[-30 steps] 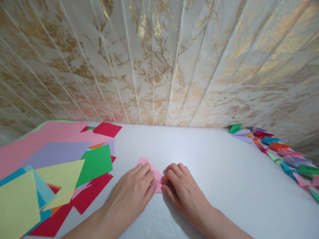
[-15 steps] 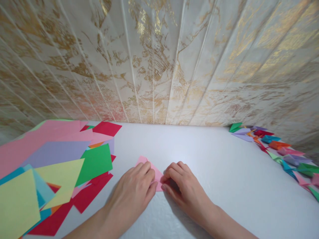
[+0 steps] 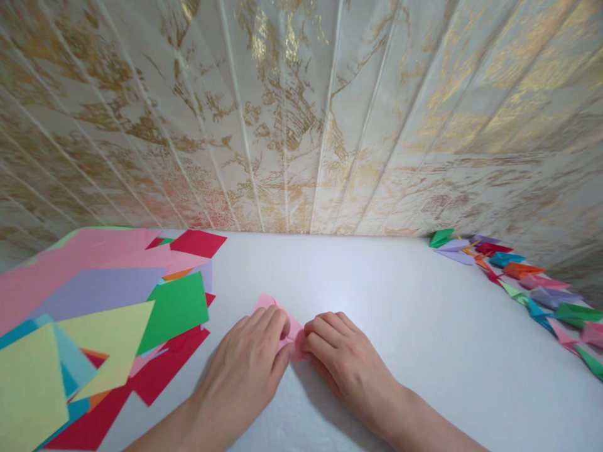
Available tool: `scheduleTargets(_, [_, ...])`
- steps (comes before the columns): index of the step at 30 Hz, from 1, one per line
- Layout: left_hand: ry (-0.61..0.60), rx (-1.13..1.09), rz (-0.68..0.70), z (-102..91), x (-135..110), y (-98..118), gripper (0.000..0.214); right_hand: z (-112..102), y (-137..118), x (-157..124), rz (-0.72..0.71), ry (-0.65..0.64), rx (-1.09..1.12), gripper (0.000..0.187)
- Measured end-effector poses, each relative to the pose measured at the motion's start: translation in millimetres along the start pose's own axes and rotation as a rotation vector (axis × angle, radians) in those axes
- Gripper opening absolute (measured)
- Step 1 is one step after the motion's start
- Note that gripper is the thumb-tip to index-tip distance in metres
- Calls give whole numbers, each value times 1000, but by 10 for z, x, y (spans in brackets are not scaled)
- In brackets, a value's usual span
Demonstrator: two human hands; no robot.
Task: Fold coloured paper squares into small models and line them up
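A small folded piece of pink paper (image 3: 291, 326) lies on the white table between my hands, partly covered by them. My left hand (image 3: 257, 348) has its fingers curled over the paper's left side, thumb pressed near the middle. At the paper's right corner, my right hand (image 3: 346, 355) pinches the edge, its fingertips close to the left hand's. The creases under the fingers are mostly hidden.
Coloured paper sheets pile up on the left, among them a yellow sheet (image 3: 31, 380), a green sheet (image 3: 181, 307) and a red sheet (image 3: 198, 243). Folded paper pieces (image 3: 522, 270) line the right edge. A gold-patterned curtain (image 3: 292, 125) hangs behind the table (image 3: 377, 295).
My right hand has turned over the paper's right corner, its fingers closing in toward the left hand. The paper's right edge now bends up between them. The view has shifted slightly.
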State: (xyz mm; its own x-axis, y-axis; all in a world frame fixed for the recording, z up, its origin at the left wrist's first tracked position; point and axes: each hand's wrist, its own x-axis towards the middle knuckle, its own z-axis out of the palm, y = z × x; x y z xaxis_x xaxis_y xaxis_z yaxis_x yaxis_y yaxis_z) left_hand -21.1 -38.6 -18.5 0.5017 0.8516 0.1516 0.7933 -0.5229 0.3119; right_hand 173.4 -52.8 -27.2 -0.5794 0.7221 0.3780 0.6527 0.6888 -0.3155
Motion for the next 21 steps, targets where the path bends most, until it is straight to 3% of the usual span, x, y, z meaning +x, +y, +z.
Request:
scheduleTargets(11, [29,66,28,53,-14,-25,10,-202,71,-84,-142,-152,29,17])
scheduleTargets(14, [62,188,153,64,-37,-54,12,-206,90,-86,-140,-170,46,18])
scheduleTargets(18, [125,379,422,17,-165,-63,35,-196,109,-112,-131,-168,50,21])
scheduleTargets(21, [154,448,433,16,-379,-118,46,-191,112,-131,-121,-159,50,24])
